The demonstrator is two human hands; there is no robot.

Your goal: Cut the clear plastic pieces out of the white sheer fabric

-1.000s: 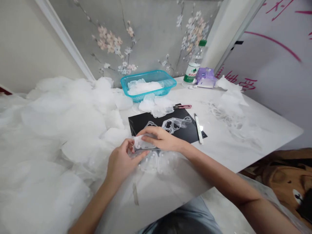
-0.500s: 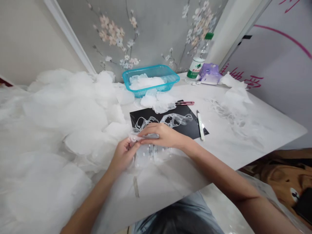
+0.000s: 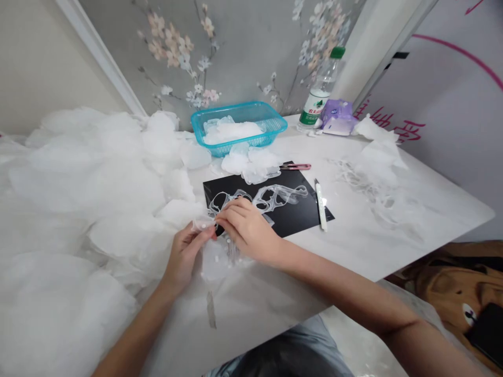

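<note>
My left hand (image 3: 186,254) pinches a piece of sheer white fabric (image 3: 203,224) dotted with small white beads. Closed at its edge, my right hand (image 3: 247,229) has its fingertips pressed together on the same piece. Part of the sheer fabric hangs below my hands over the white table. Just beyond lies a black sheet (image 3: 291,220) with thin, looped white cut-outs (image 3: 275,196) on it. To its right rests a white pen-like cutter (image 3: 321,205). Pink-handled thread snips (image 3: 296,166) lie at the sheet's far edge.
A large heap of white fabric pieces (image 3: 90,178) covers the left. A blue basket (image 3: 239,111) holds more pieces, with others (image 3: 251,163) in front. Behind stand a water bottle (image 3: 317,99) and purple tissue pack (image 3: 338,116). White scraps (image 3: 373,193) lie right.
My right hand has turned and drawn back a little, its fingers now bunched at the fabric's edge. My left hand has shifted slightly left. The whole view has moved a little.
</note>
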